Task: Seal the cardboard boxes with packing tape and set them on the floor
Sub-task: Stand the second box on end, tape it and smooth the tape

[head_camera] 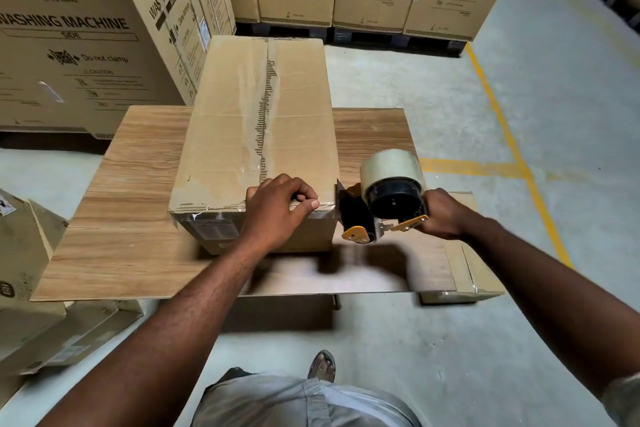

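Head view, 1 frame.

Cardboard box (256,135): lies lengthwise on the wood-grain worktop (121,218), long axis running away from the person. The far end overhangs the worktop's far edge. The top flaps are closed and meet at a centre seam (265,114) that is rough and torn, with the corrugation exposed along it. Clear tape glints along the near top edge and on the near face, around a printed label (213,229).

Left hand (277,208): rests on the box's near top edge, just right of the seam. The fingers are curled and the thumb is pressed against the edge. It is bearing on the cardboard, not closed round anything.

Right hand (446,215): closed round the handle of a tape dispenser (377,215), which is held in the air just beside the box's near right corner. The dispenser is black with orange parts and carries 1 roll of clear tape (391,168). Its blade end points toward the box. Contact between blade and box cannot be told; this area is slightly blurred.

Surroundings: a smaller carton (481,274) sits at the right, partly under the worktop's corner. More cartons (31,253) stand on the floor at the left. Tall washing-machine cartons (69,45) line the left and the back. The floor (415,97) is grey concrete with yellow line marks (502,121).
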Motion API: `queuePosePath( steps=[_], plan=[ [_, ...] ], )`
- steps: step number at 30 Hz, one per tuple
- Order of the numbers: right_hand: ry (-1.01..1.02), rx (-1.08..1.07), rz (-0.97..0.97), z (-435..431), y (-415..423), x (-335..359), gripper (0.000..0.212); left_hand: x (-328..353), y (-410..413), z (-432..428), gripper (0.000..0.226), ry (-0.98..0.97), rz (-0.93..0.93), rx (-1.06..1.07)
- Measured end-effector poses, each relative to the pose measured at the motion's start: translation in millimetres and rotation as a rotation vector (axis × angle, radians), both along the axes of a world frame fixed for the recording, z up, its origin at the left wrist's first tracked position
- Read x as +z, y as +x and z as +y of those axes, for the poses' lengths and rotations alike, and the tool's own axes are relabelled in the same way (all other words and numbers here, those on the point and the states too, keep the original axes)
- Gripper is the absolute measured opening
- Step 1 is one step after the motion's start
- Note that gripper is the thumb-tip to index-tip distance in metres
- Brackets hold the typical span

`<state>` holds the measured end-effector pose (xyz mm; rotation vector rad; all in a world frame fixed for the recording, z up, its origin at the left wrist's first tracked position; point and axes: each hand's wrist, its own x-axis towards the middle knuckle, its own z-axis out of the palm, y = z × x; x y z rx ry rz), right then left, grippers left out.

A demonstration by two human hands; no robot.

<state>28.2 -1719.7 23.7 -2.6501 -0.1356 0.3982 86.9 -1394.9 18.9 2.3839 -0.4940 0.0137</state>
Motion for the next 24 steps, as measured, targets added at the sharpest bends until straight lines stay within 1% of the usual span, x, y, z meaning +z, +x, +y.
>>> queuePosePath(
  steps=[1, 2, 4, 6, 7, 9, 11, 12, 13, 16, 18, 19, 20, 22, 23, 24],
  plan=[
    [-0.004, -0.014, 0.009, 4, 2, -2, 0.04, 1, 2, 0, 0.006, 0.008, 0.009, -0.003],
    [0.013, -0.018, 0.005, 5, 4, -5, 0.032, 2, 4, 0, 0.005, 0.017, 0.019, -0.007],
    [-0.011, -0.041, 0.064, 2, 3, -15, 0.009, 3, 6, 1, 0.005, 0.031, 0.031, -0.017],
    [-0.11, -0.06, 0.128, -4, -1, -33, 0.027, 3, 8, 1, 0.005, 0.031, 0.031, -0.02],
    [-0.137, -0.104, 0.187, -5, -6, -40, 0.029, 3, 8, 1, 0.005, 0.028, 0.032, -0.022],
    [-0.128, -0.21, 0.307, -6, -19, -60, 0.019, 2, 8, 2, 0.005, 0.026, 0.04, -0.021],
    [-0.016, -0.399, 0.35, -7, -37, -87, 0.019, 2, 8, 1, 0.006, 0.026, 0.046, -0.02],
    [0.093, -0.5, 0.342, -5, -46, -101, 0.02, 3, 8, 1, 0.006, 0.028, 0.045, -0.019],
    [0.264, -0.617, 0.366, -1, -56, -115, 0.021, 3, 8, 1, 0.006, 0.029, 0.044, -0.017],
    [0.927, -0.987, 0.466, 24, -72, -146, 0.022, 2, 8, 1, 0.005, 0.032, 0.045, -0.012],
    [1.227, -1.095, 0.547, 39, -71, -156, 0.022, 2, 7, 0, 0.005, 0.033, 0.046, -0.012],
    [1.324, -1.12, 0.574, 47, -67, -157, 0.025, 2, 7, 1, 0.005, 0.034, 0.048, -0.014],
    [1.396, -1.15, 0.59, 54, -63, -157, 0.028, 2, 7, 1, 0.005, 0.034, 0.048, -0.015],
    [1.401, -1.224, 0.596, 65, -54, -153, 0.029, 3, 7, 1, 0.004, 0.036, 0.049, -0.016],
    [1.292, -1.219, 0.588, 69, -51, -146, 0.03, 3, 7, 1, 0.004, 0.037, 0.051, -0.016],
    [1.093, -1.141, 0.587, 70, -47, -138, 0.036, 4, 7, 0, 0.004, 0.038, 0.053, -0.016]
  ],
)
